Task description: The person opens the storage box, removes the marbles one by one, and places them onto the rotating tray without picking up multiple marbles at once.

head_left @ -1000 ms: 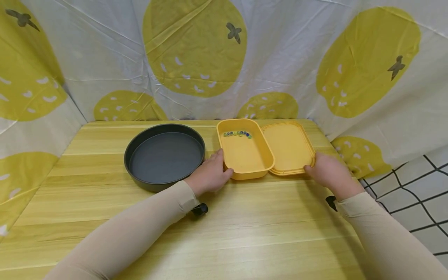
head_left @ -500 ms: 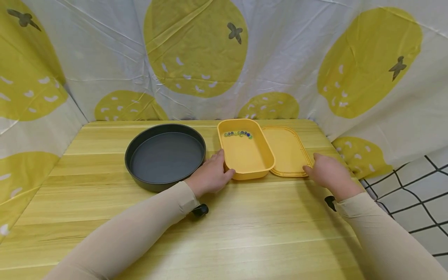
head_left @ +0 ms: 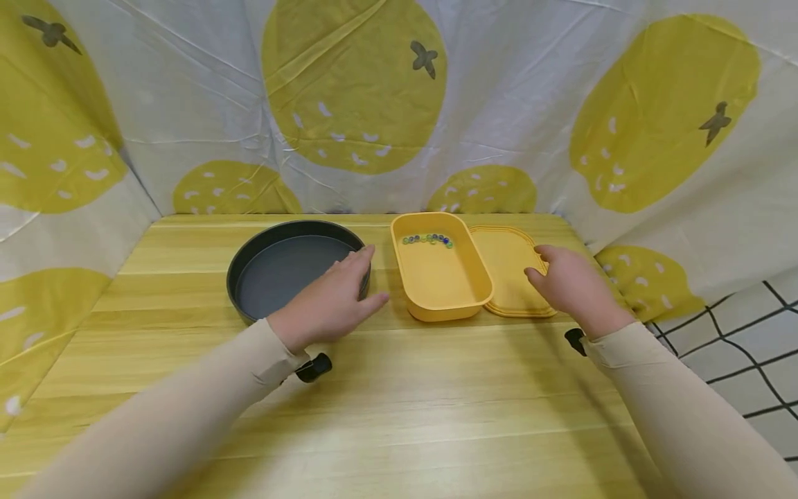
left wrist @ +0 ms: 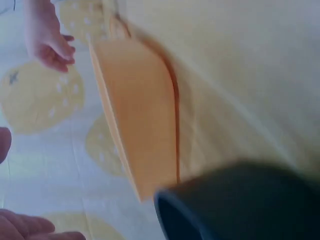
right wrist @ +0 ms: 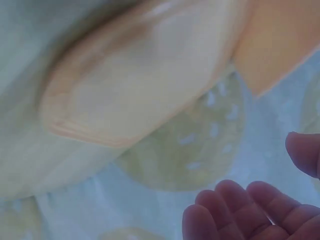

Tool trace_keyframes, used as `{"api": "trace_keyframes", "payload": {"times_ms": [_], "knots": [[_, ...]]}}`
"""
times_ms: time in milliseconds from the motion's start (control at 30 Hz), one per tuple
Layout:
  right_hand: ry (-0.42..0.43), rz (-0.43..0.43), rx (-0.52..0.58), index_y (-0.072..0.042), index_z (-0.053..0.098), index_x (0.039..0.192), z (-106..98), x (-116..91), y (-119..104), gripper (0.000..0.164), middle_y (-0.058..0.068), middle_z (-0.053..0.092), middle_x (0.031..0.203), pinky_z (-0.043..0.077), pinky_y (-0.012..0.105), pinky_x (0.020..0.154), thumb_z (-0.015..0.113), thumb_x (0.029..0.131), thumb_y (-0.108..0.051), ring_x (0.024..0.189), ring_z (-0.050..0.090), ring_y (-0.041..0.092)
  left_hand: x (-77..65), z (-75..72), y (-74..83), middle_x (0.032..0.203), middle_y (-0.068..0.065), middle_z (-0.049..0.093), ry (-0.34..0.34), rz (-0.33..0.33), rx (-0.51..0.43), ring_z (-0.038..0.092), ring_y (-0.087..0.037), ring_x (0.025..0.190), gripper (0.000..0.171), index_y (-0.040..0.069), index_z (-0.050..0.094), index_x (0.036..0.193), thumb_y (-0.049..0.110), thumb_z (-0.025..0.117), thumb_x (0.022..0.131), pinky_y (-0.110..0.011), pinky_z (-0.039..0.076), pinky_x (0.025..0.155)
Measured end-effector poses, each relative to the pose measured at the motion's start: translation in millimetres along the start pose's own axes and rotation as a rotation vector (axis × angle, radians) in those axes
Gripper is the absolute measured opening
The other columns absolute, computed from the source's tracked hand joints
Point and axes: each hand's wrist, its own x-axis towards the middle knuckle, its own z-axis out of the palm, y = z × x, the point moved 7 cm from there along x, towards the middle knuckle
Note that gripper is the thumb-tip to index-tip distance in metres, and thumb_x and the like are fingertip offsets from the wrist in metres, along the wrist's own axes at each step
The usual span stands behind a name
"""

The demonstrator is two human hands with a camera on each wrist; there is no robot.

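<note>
My left hand (head_left: 330,301) hangs over the near right side of the dark round pan (head_left: 293,270), fingers extended and holding nothing. To the right of the pan stands a yellow rectangular box (head_left: 439,277) with several glass marbles (head_left: 429,239) in a row toward its far end. A flat yellow lid (head_left: 508,263) lies against the box's right side on the table. Above the lid's right edge is my right hand (head_left: 570,281), thumb and fingers apart, nothing between them. In the right wrist view its relaxed fingers (right wrist: 240,210) are separate from the lid (right wrist: 145,75).
The wooden table (head_left: 405,416) carries the pan, box and lid near its back edge. A white curtain (head_left: 486,104) with yellow fruit prints hangs behind and at both sides. Black grid lines on white (head_left: 742,353) show beyond the table's right side.
My left hand has let go of the box and drawn back left over the pan. My right hand has released the lid, which now lies flat, and lifted slightly up and left.
</note>
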Motion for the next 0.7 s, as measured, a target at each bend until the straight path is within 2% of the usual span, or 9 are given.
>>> {"api": "trace_keyframes", "payload": {"times_ms": [167,300,400,500,667,700], "knots": [[0.019,-0.034,0.01,0.009,0.045,0.153,-16,15,-29,0.061,0.035,0.059,0.143,0.052,0.065,0.096,0.057,0.107,-0.029,0.114,0.067,0.05,-12.7,-31.3,-40.0,0.179,-0.009,0.01,0.017,-0.022,0.047,0.005,-0.033,0.166,0.089,0.012,0.006,0.171,0.05,0.056,0.107,-0.054,0.008,0.134],[0.011,-0.049,0.072,0.003,0.045,0.156,-26,27,-52,0.062,0.029,0.061,0.144,0.051,0.064,0.099,0.057,0.107,-0.032,0.127,0.062,0.048,-24.8,-53.3,-80.0,0.178,-0.014,0.009,0.043,-0.066,0.062,0.002,-0.039,0.165,0.091,0.012,0.004,0.171,0.051,0.056,0.107,-0.06,0.007,0.132],[0.008,-0.067,0.123,0.0,0.046,0.157,-30,36,-68,0.061,0.025,0.059,0.149,0.051,0.062,0.104,0.058,0.107,-0.032,0.135,0.058,0.046,-32.2,-66.7,-107.8,0.177,-0.022,0.009,0.064,-0.107,0.065,0.003,-0.047,0.163,0.093,0.006,0.003,0.17,0.05,0.055,0.107,-0.065,0.009,0.13],[0.019,-0.093,0.141,-0.001,0.048,0.156,-33,44,-81,0.06,0.024,0.065,0.142,0.05,0.062,0.105,0.06,0.106,-0.031,0.137,0.057,0.045,-38.3,-75.0,-133.3,0.175,-0.029,0.007,0.054,-0.154,0.07,0.002,-0.054,0.16,0.097,0.001,0.0,0.169,0.052,0.055,0.107,-0.07,0.01,0.127],[0.009,-0.134,0.14,-0.003,0.047,0.157,-29,58,-95,0.061,0.023,0.062,0.147,0.049,0.061,0.108,0.062,0.105,-0.032,0.138,0.055,0.045,-46.0,-74.6,-169.8,0.171,-0.037,-0.001,-0.013,-0.245,0.061,-0.004,-0.061,0.156,0.102,-0.007,-0.005,0.165,0.054,0.052,0.107,-0.074,0.007,0.124],[0.002,-0.14,0.141,-0.003,0.047,0.157,-27,62,-97,0.061,0.021,0.055,0.155,0.049,0.06,0.109,0.062,0.105,-0.032,0.139,0.054,0.044,-47.6,-73.0,-175.1,0.171,-0.038,-0.002,-0.028,-0.259,0.054,-0.004,-0.062,0.156,0.103,-0.008,-0.006,0.165,0.055,0.052,0.107,-0.075,0.006,0.124]]}}
